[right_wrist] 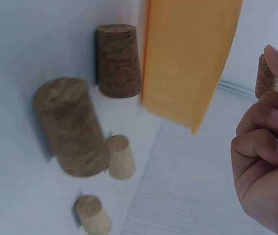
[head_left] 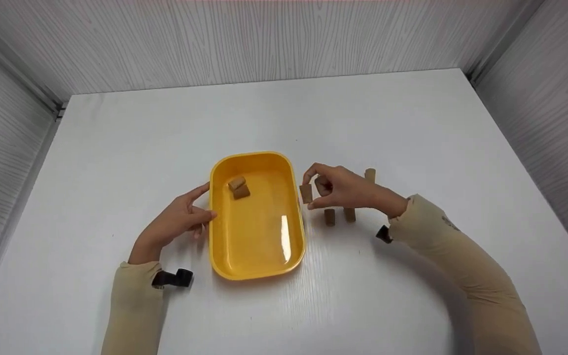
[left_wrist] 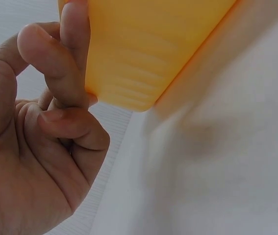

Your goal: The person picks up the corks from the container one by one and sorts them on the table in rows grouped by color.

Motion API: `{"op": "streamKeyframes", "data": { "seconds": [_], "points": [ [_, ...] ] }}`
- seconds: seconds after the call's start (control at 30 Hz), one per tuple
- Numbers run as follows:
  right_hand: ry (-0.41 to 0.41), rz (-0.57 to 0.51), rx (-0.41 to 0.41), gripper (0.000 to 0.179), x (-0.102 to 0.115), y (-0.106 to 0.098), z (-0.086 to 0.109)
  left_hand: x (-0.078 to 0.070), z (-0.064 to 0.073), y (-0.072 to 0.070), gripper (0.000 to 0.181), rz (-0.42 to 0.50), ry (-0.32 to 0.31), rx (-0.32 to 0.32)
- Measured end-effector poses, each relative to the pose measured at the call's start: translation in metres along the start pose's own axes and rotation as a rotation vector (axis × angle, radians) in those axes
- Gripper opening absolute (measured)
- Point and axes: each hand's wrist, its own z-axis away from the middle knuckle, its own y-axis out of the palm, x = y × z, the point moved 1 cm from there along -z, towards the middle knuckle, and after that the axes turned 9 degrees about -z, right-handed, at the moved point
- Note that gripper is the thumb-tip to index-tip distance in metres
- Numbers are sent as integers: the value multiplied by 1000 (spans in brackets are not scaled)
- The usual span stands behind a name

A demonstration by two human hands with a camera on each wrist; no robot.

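Observation:
A yellow plastic tray (head_left: 256,275) lies on the white table, with two cork stoppers (head_left: 241,192) inside near its far left. My left hand (head_left: 178,222) holds the tray's left edge, the thumb at the rim and the index finger against the outer side. In the left wrist view the other fingers are curled beside the tray wall (left_wrist: 134,54). Just right of the tray, my right hand (head_left: 345,187) pinches a tapered cork stopper (head_left: 306,194) between thumb and index finger. The right wrist view shows this held cork (right_wrist: 265,78) partly covered by the fingers.
Several more cork stoppers stand or lie on the table under and beside the right hand, including one nearer cork (head_left: 330,217) and one farther cork (head_left: 370,175). Wood-grain panels (head_left: 264,39) border the white table (head_left: 165,128) at the back and sides.

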Motion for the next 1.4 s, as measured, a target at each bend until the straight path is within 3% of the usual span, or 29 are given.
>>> {"op": "streamKeyframes", "data": {
  "seconds": [0.4, 0.7, 1.13, 1.4],
  "points": [
    [148, 72, -83, 40, -25, -33, 52, 4, 3, 2, 80, -4, -14, -8],
    [238, 156, -80, 39, -52, -42, 84, 5, 1, 1, 78, 20, 20, 4],
    [388, 191, -77, 36, -71, -49, 111, 2, 0, 1, 78, -7, 14, 8],
    [435, 210, -74, 38, -77, -49, 118, 0, -1, 2, 79, -4, -1, 6]
  ]
}}
